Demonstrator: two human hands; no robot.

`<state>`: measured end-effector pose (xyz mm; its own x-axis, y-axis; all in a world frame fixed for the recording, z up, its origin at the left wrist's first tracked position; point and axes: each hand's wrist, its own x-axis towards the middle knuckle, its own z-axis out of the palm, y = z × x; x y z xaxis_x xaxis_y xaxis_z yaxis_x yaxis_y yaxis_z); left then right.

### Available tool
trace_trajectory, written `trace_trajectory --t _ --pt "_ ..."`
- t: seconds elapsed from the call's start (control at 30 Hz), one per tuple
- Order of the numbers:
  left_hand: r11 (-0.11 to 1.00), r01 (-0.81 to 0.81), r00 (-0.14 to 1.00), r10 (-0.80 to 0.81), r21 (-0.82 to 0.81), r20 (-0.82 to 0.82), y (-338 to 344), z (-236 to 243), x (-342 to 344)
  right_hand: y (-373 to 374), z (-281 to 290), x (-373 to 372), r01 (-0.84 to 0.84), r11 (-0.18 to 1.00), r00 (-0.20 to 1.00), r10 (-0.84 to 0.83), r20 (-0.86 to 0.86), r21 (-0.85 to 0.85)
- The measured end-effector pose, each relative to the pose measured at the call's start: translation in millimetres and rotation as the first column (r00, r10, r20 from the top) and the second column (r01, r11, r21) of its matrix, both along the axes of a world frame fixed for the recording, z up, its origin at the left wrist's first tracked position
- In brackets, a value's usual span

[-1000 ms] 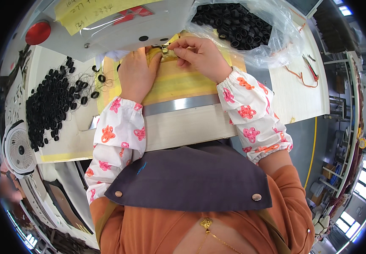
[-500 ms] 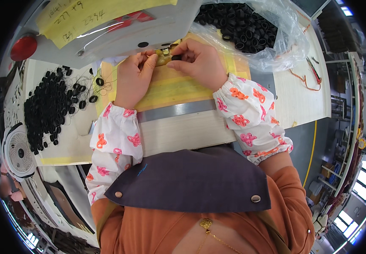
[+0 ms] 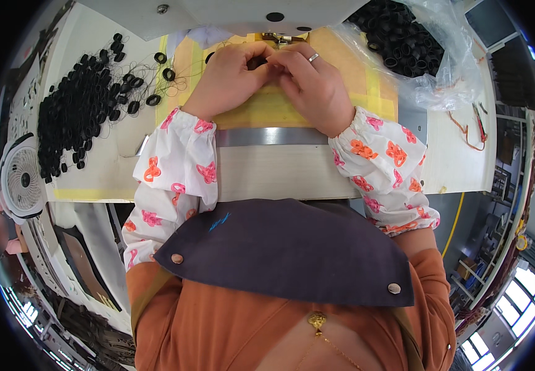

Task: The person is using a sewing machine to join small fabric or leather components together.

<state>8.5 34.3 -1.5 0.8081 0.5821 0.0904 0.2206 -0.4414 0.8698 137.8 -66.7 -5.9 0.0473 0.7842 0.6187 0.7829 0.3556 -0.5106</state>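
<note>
My left hand (image 3: 233, 77) and my right hand (image 3: 317, 86) meet at the fingertips just in front of the metal presser foot (image 3: 280, 39) of a sewing machine. Both are closed, fingers curled in a pinch. A small black fabric loop (image 3: 256, 63) shows dark between them, mostly hidden by the fingers. Beneath lies a yellow-taped work surface (image 3: 261, 110). Left of my hands spreads a pile of black loops (image 3: 79, 117) trailing loose threads, a few of them lying nearer my left wrist.
The grey machine body (image 3: 218, 13) overhangs the far side. At the far right, a clear plastic bag (image 3: 440, 86) holds many black loops (image 3: 403, 43). Red-handled snips (image 3: 482, 128) and an orange cord (image 3: 459, 127) lie right. A white fan (image 3: 23, 176) stands left.
My hands, apart half a second ago with a black loop in the right fingers, have come together. The view has shifted, showing less of the machine body.
</note>
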Motion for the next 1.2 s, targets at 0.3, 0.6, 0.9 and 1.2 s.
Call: trace_trajectory --t 0.3,0.6,0.9,1.2 --pt "0.979 0.005 0.999 0.004 -0.205 0.046 0 6 -5 1 2 -1 0.000 1.000 1.000 0.000 0.014 0.014" --pt "0.999 -0.043 0.998 0.043 0.003 -0.039 -8 2 -1 1 -5 0 -0.017 1.000 0.987 0.016 0.162 0.007" --pt "0.995 -0.084 0.995 0.081 -0.049 -0.062 -6 6 -2 1 -1 3 0.058 0.991 0.980 -0.080 -0.181 -0.124" --pt "0.966 -0.252 0.967 0.249 0.057 0.050 -5 -6 7 11 -1 15 0.076 0.973 0.939 -0.144 -0.313 -0.220"
